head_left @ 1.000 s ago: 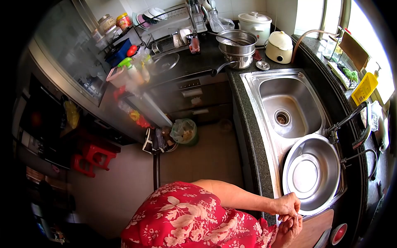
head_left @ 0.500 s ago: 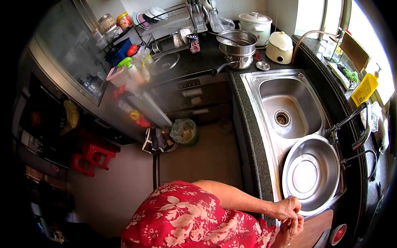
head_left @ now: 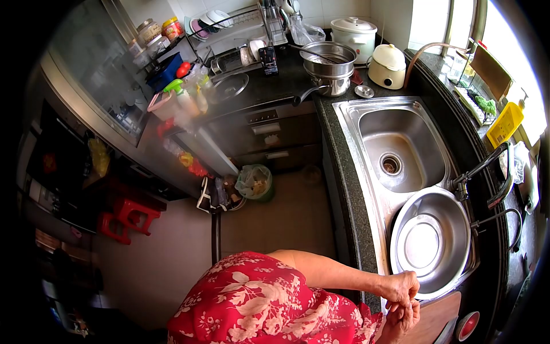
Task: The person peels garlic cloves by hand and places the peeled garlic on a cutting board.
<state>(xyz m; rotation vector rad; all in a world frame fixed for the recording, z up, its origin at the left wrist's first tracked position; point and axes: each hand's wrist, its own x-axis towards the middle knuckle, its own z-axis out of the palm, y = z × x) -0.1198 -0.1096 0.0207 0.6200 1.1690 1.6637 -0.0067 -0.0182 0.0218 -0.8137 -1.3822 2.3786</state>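
My left hand (head_left: 401, 286) is at the near rim of a large metal basin (head_left: 402, 229), its fingers bent and pinched together. Just below it in the view, my right hand (head_left: 403, 321) has curled fingers that meet those of the left. Whatever lies between the fingertips is too small or hidden to make out. The basin sits in one bowl of the steel double sink (head_left: 366, 166). Under and beside my hands lies a brown wooden board (head_left: 438, 309), with a flat greyish blade-like piece (head_left: 447, 331) on its edge.
A black tap (head_left: 481, 166) reaches over the sink. Farther along the counter stand stacked steel pots (head_left: 326, 69) with a long handle, a cream cooker (head_left: 388, 66) and a white pot (head_left: 353, 37). A lined bin (head_left: 255, 183) and red stools (head_left: 130, 215) are on the floor.
My hands have shifted very slightly, with the left fingers still against the right ones. The basin and other things stay in place.
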